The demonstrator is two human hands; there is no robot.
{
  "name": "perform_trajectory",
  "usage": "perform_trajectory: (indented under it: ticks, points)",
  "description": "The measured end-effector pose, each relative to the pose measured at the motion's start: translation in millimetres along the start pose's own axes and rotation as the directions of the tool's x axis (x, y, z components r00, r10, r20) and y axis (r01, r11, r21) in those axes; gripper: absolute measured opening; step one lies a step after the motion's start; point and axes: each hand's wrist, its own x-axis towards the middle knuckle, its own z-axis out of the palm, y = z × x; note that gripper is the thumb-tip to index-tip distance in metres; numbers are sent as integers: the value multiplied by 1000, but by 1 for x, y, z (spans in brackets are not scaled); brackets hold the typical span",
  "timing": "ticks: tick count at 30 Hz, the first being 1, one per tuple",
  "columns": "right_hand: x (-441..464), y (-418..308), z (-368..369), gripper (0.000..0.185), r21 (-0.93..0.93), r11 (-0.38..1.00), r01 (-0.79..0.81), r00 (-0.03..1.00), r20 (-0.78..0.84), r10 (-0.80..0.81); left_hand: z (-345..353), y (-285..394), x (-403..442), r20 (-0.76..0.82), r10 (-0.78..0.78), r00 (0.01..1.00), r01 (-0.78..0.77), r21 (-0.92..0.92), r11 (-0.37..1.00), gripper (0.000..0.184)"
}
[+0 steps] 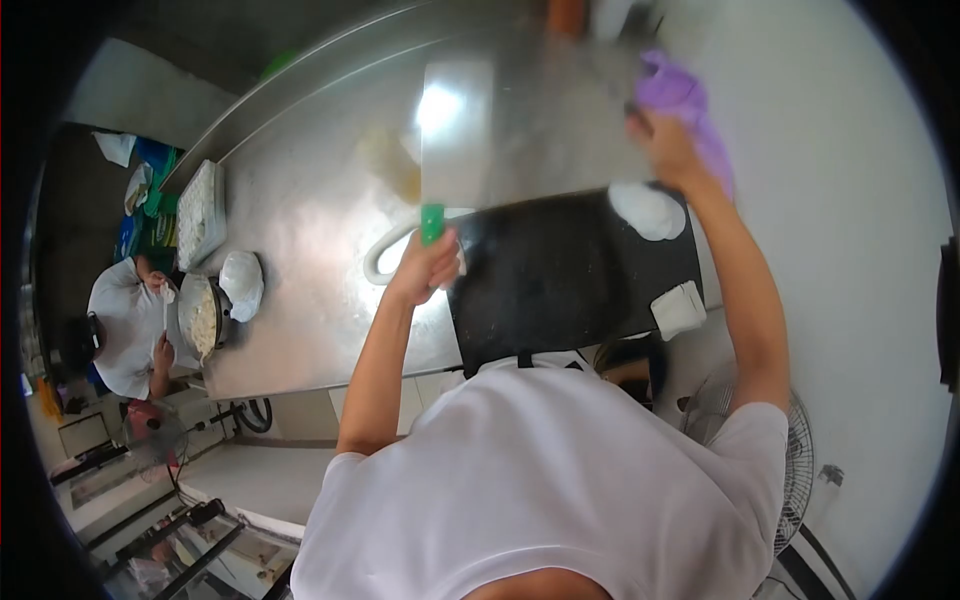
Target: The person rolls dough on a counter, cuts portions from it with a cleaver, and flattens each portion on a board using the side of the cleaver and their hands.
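My left hand (428, 268) is closed round the green handle (432, 224) of a broad, flat-bladed knife. Its shiny rectangular blade (458, 130) points away from me over the metal table. A white curved roll, apparently dough (378, 258), lies just left of this hand, partly hidden by it. My right hand (668, 148) reaches to the far right, fingers curled around something dark and blurred, possibly a handle. Beside it a purple cloth (678, 90) hangs by the wall. Below the right hand, a white lump (648, 210) rests on the black board (545, 270).
A folded white cloth (678, 308) sits at the board's right edge. On the table's left are a white tray (205, 215), a large pan (203, 318) and a white bag (241, 285). Another person (130, 325) works there. A fan (800, 470) stands behind my right side.
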Motion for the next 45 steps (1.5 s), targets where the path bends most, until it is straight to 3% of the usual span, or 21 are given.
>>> perform_trajectory:
  ticks: [1,3,5,7,9,11,15,17,19,21,23,25,27,29,30,32,34,37,41,43,45]
  points:
    - [-16,-21,0,57,7,1000,-1,1000,17,1,-2,-4,-4,-14,-7,1000,7,-9,1000,34]
    - [-26,-45,-3,57,-47,919,392,874,329,-357,-6,-5,1,119,12,993,-4,-67,998,34]
    - [-16,-27,11,56,-160,923,351,878,398,-266,-10,-6,3,114,-23,993,30,-57,998,34]
    - [2,3,20,54,-48,992,-117,992,50,120,-11,-17,7,119,-43,992,51,-59,997,34]
    - [-3,9,20,57,-5,989,-148,989,-13,148,-17,-30,6,277,-60,959,151,-321,935,29]
    - [-40,-29,24,60,244,970,19,1000,-9,-17,1,-29,0,326,20,945,127,-422,898,32]
    - [-53,-53,22,60,56,931,362,872,332,-359,11,-19,1,232,-1,973,60,-249,967,28]
    - [-34,-24,31,57,34,985,-172,982,90,168,-2,-22,5,163,-23,986,57,-204,977,25]
    - [-23,-18,12,57,119,939,-324,946,7,326,3,-16,-4,207,-1,978,53,-245,968,26]
    - [-24,-19,-1,57,411,781,-470,854,-13,521,12,-9,-12,596,237,767,161,-537,828,26]
    - [-46,-20,15,55,594,707,-384,888,27,460,24,-14,-10,681,349,644,240,-613,753,24]
    - [-71,-27,42,54,768,582,-266,922,27,386,38,-25,-3,506,291,812,126,-639,759,27]
    - [-97,-30,77,58,811,528,-252,930,53,364,46,-31,7,171,235,957,-211,-145,967,28]
    - [-125,-37,105,65,848,420,-322,925,186,332,20,-42,10,426,46,903,187,-487,853,19]
    - [-135,-41,107,65,837,437,-330,939,246,240,19,-43,11,419,45,907,185,-492,850,19]
    - [-148,-42,106,65,827,445,-343,939,315,139,15,-45,8,705,90,703,631,-678,377,12]
    - [-127,-70,66,63,398,905,150,926,265,-270,-11,-70,6,681,-22,732,625,-659,418,12]
    - [-83,-86,42,59,11,998,64,846,530,-60,-4,-60,5,693,-175,699,661,-533,528,15]
    - [-40,-74,31,56,37,975,-217,919,346,191,1,-55,5,696,-245,675,654,-410,636,15]
    - [-59,-95,21,62,47,905,424,858,298,-418,9,-46,5,733,-264,627,627,-273,730,14]
    - [-52,-109,7,60,-27,925,379,781,546,-304,12,-39,5,712,-293,638,606,-230,762,15]
